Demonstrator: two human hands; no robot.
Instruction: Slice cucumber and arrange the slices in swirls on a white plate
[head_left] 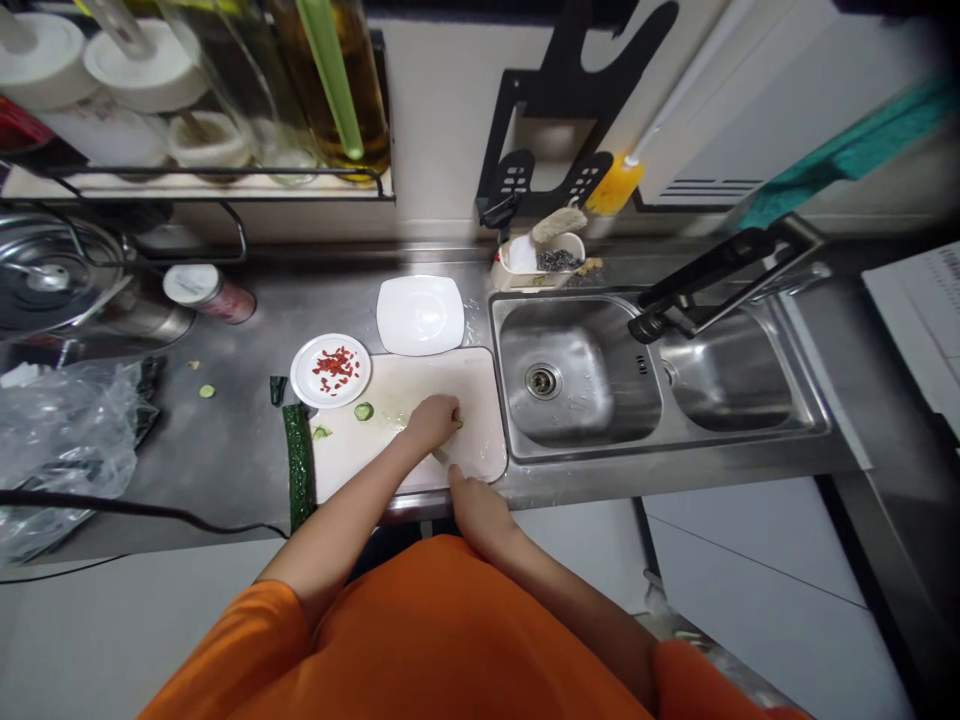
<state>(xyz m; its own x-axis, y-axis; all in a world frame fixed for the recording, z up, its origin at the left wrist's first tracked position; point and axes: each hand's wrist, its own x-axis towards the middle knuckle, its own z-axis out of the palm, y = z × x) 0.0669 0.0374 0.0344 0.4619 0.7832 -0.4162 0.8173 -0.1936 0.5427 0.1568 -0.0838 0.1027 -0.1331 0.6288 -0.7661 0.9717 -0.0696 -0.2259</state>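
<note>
My left hand (433, 422) is closed over the white cutting board (480, 380), with a bit of green cucumber (459, 425) showing at its fingertips. At the board's front edge, my right hand (480, 508) is wrapped around the handle of a knife. A short stretch of the knife blade (440, 456) shows between the two hands; the rest is hidden. A cucumber slice (364, 411) and some green scraps (321, 432) lie on the board's left part. Beside the board rests a long dark-green cucumber (299, 470), partly behind my left forearm.
A plate with chopped red pieces (330, 392) overlaps the board's upper left corner. Behind the board stands a white square plate (421, 315). To the right is a double sink (577, 440) with a black faucet (690, 285). Plastic bags (67, 440) and a jar (210, 293) occupy the left.
</note>
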